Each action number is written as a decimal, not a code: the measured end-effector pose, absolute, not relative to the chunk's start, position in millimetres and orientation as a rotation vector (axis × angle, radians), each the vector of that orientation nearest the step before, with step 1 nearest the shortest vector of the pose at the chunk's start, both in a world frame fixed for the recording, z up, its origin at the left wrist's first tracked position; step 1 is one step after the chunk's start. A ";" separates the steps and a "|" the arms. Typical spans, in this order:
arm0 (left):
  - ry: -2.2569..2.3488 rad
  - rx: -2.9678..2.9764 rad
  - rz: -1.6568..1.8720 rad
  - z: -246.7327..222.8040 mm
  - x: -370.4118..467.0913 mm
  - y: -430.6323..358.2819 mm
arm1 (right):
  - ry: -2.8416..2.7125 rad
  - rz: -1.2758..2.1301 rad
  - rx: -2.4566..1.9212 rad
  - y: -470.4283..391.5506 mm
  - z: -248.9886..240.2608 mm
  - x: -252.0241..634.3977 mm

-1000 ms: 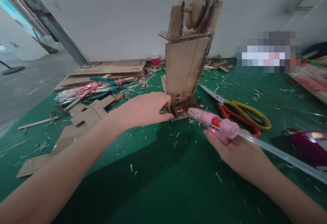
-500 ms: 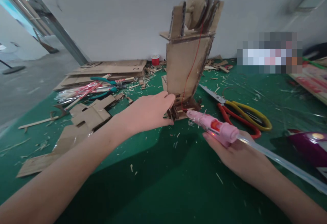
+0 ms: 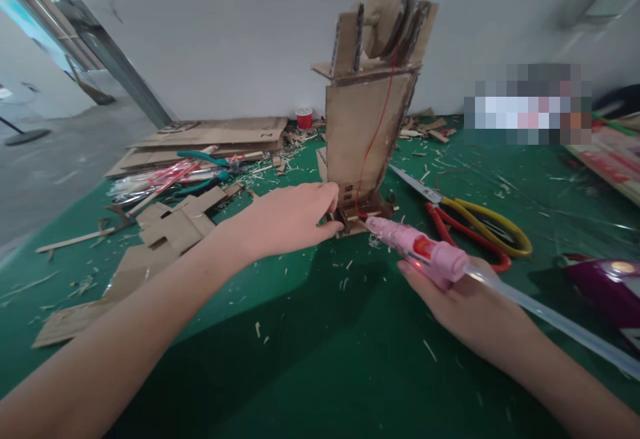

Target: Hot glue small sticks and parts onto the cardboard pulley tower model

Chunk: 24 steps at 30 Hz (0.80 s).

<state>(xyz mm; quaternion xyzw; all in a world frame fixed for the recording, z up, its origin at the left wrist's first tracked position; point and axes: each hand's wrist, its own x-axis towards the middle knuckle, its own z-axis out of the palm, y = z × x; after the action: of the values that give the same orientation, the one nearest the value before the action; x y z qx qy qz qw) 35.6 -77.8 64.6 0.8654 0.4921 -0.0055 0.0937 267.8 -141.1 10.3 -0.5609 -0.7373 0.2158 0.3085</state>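
You are pointing one pink plastic glue gun (image 3: 415,242) at the base of one tall, brown cardboard tower (image 3: 350,125).

Your right hand (image 3: 455,299) is closing firmly around the glue gun; your left hand (image 3: 290,219) is half curling, thumb and fingertips slightly apart, holding the base's left corner between them. The tower is standing upright mid-width on the green table (image 3: 320,359), toward its far edge, with one thin red thread (image 3: 376,132) hanging down its front. One pair of yellow-and-red-handled metal scissors (image 3: 434,197) is lying to its right; one small red cup (image 3: 303,119) is standing by the far edge. Compared with half a second ago, your left thumb is resting slightly higher, while tower and glue gun are staying put.
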 end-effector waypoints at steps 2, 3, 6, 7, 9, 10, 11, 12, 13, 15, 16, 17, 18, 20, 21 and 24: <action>1.470 2.568 -0.005 63.6 35.0 -77.0 | -1.896 0.540 -1.519 -141.1 10.2 267.0; 1.464 2.577 0.002 63.3 34.7 -76.5 | -1.877 0.536 -1.537 -141.1 10.0 266.9; 1.438 2.611 0.013 63.1 34.2 -75.3 | -1.897 0.585 -1.531 -140.9 8.5 267.4; 1.432 2.619 0.009 63.2 34.1 -75.0 | -1.906 0.615 -1.526 -141.0 8.0 267.7; 1.432 2.631 0.005 63.7 34.0 -74.5 | -1.865 0.640 -1.540 -141.5 7.0 267.6; 1.435 2.635 0.002 63.9 34.1 -74.4 | -1.832 0.641 -1.553 -142.0 6.7 267.3; 1.440 2.636 -0.001 64.2 34.2 -74.3 | -1.810 0.645 -1.562 -142.6 6.6 266.7; 1.445 2.634 -0.006 64.4 34.2 -74.2 | -1.803 0.652 -1.565 -143.2 6.7 266.2; 1.448 2.630 -0.012 64.5 34.1 -74.2 | -1.810 0.654 -1.560 -143.6 7.0 265.7; 1.439 2.623 -0.031 64.5 33.6 -74.0 | -1.838 0.653 -1.552 -143.9 7.9 265.0; 1.426 2.624 -0.039 64.4 33.1 -73.9 | -1.838 0.637 -1.556 -143.8 8.4 264.8; 1.412 2.627 -0.041 64.1 32.6 -73.6 | -1.827 0.618 -1.563 -143.4 8.9 264.6; 1.397 2.631 -0.037 63.7 32.1 -73.4 | -1.822 0.610 -1.563 -143.0 9.4 264.5; 1.369 2.631 -0.024 62.9 31.3 -72.7 | -1.829 0.627 -1.544 -142.3 10.5 264.2; 1.356 2.629 -0.019 62.6 30.9 -72.3 | -1.843 0.643 -1.525 -142.1 11.2 264.0; 1.337 2.625 -0.028 62.0 30.4 -71.4 | -1.848 0.666 -1.506 -141.8 13.5 263.4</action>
<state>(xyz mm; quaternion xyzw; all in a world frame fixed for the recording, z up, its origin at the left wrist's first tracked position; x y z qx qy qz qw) 30.4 -71.4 62.0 0.8868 0.4517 -0.0093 0.0976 263.4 -141.8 13.5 -0.5751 -0.7055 0.2542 0.3269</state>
